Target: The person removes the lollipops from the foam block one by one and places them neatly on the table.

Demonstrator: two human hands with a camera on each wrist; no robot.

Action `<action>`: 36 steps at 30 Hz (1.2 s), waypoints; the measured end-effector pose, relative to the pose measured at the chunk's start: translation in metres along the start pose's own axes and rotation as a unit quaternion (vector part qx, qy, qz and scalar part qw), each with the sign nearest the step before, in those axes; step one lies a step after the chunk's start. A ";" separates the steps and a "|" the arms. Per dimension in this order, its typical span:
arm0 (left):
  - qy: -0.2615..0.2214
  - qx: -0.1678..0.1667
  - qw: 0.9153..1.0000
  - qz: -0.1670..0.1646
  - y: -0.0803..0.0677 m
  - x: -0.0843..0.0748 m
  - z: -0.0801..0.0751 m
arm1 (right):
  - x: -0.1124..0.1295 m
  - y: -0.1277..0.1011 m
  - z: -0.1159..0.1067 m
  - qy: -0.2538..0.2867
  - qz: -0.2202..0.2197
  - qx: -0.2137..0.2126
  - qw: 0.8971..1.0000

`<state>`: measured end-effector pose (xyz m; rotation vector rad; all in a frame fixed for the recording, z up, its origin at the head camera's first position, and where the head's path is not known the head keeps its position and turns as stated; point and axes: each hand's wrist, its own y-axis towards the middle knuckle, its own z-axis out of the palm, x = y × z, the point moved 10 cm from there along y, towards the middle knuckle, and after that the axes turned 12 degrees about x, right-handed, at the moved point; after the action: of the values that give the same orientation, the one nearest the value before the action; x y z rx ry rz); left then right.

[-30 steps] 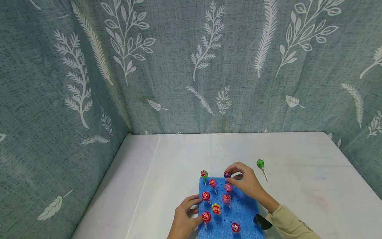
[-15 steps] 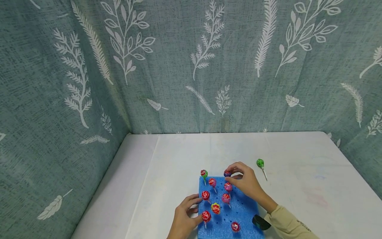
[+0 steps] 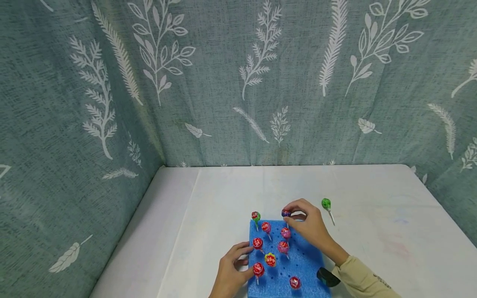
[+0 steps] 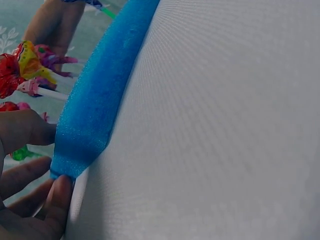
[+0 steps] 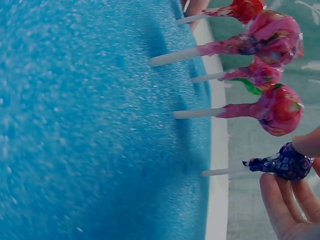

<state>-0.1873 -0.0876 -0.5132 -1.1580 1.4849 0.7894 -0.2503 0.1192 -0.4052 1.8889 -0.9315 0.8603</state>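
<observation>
A blue foam block [image 3: 305, 265] lies on the white table with several wrapped lollipops upright in it. My right hand [image 3: 307, 221] pinches a dark purple lollipop [image 5: 292, 162] by its wrapped head at the block's far edge. Its white stick points down, its lower end right at the foam surface in the right wrist view. My left hand [image 3: 232, 269] grips the block's left edge, thumb beside a red lollipop [image 3: 258, 269]. In the left wrist view its fingertips [image 4: 62, 187] press the block's side.
A green lollipop [image 3: 326, 203] lies loose on the table [image 3: 208, 207] beyond the block. Pink lollipops [image 3: 285, 233] stand close to the right hand. A dark device [image 3: 328, 277] sits at the right wrist. A leaf-patterned curtain [image 3: 223, 82] rises behind the table.
My right hand has risen slightly with the purple lollipop, and more of its stick shows above the foam. My left hand stays in place on the block.
</observation>
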 end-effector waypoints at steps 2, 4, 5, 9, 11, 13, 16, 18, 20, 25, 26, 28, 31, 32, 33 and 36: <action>0.004 0.000 1.000 -0.004 0.000 0.000 0.000 | -0.007 0.000 -0.002 -0.004 0.003 -0.005 1.000; 0.004 -0.001 1.000 -0.004 0.000 0.000 0.000 | -0.014 0.000 -0.004 -0.002 0.002 -0.011 1.000; 0.003 -0.001 1.000 -0.004 0.000 0.000 0.000 | -0.015 0.000 -0.006 -0.002 -0.001 -0.012 1.000; 0.001 -0.002 1.000 0.006 -0.001 -0.002 -0.001 | -0.016 -0.001 -0.009 0.001 -0.010 -0.019 1.000; -0.002 -0.003 1.000 0.010 -0.002 -0.003 -0.001 | -0.014 -0.001 -0.011 0.001 -0.006 -0.020 1.000; -0.004 -0.004 1.000 0.012 -0.002 -0.002 -0.002 | -0.007 -0.002 -0.012 -0.001 -0.004 -0.022 1.000; -0.008 -0.006 1.000 0.009 -0.002 -0.001 -0.003 | 0.010 -0.002 -0.016 -0.007 -0.005 -0.026 1.000; -0.009 -0.007 1.000 0.008 -0.002 0.000 -0.003 | 0.020 -0.002 -0.019 -0.006 -0.003 -0.026 1.000; -0.010 -0.008 1.000 0.008 -0.002 0.000 -0.003 | 0.025 -0.002 -0.021 -0.003 -0.001 -0.025 1.000; -0.009 -0.008 1.000 0.010 -0.002 0.000 -0.002 | 0.026 -0.003 -0.026 -0.001 0.002 -0.026 1.000; -0.009 -0.008 1.000 0.010 -0.002 0.000 -0.002 | 0.026 -0.004 -0.027 -0.003 0.003 -0.028 1.000; -0.008 -0.008 1.000 0.012 -0.002 -0.001 -0.001 | 0.025 -0.005 -0.029 -0.005 0.007 -0.032 0.999; -0.007 -0.009 1.000 0.013 -0.001 -0.001 -0.001 | 0.025 -0.005 -0.032 -0.009 0.013 -0.034 0.999; -0.006 -0.010 1.000 0.013 -0.001 -0.001 -0.001 | 0.025 -0.006 -0.033 -0.009 0.014 -0.034 0.999; -0.006 -0.010 1.000 0.014 -0.001 -0.001 -0.001 | 0.025 -0.006 -0.035 -0.013 0.014 -0.035 0.999; -0.004 -0.009 1.000 0.011 0.000 -0.002 0.000 | 0.026 -0.007 -0.039 -0.019 0.014 -0.042 0.999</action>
<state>-0.1867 -0.0870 -0.5117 -1.1518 1.4893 0.8226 -0.2397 0.1497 -0.3706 1.8297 -1.0044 0.7908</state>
